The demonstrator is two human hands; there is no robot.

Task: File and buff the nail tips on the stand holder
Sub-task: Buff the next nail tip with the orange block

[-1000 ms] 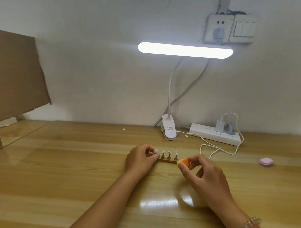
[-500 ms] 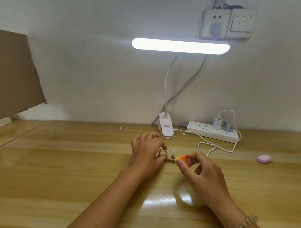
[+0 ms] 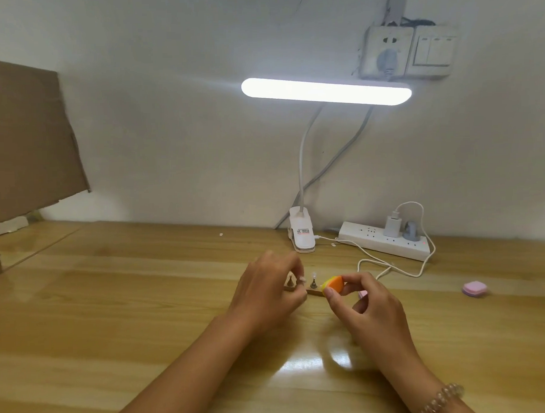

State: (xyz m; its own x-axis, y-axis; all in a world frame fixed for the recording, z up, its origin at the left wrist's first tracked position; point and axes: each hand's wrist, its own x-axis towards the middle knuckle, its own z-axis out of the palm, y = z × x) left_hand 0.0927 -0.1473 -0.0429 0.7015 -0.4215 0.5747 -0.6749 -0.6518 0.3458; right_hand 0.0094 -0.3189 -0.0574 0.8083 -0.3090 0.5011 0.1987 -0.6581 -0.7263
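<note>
Our left hand (image 3: pixel 265 294) curls over the left part of the stand (image 3: pixel 313 293), fingertips down among its pegs. Blur keeps us from telling whether they pinch anything. Our right hand (image 3: pixel 372 308) pinches an orange and yellow buffing block (image 3: pixel 333 285), just beside the stand's right end. The wooden stand lies on the table (image 3: pixel 145 303). We see two pegs, and the right peg (image 3: pixel 313 283) carries a clear nail tip (image 3: pixel 314 273). A pink block (image 3: pixel 474 289) lies well to the right. Behind are a clip lamp (image 3: pixel 301 233) and a power strip (image 3: pixel 386 241).
</note>
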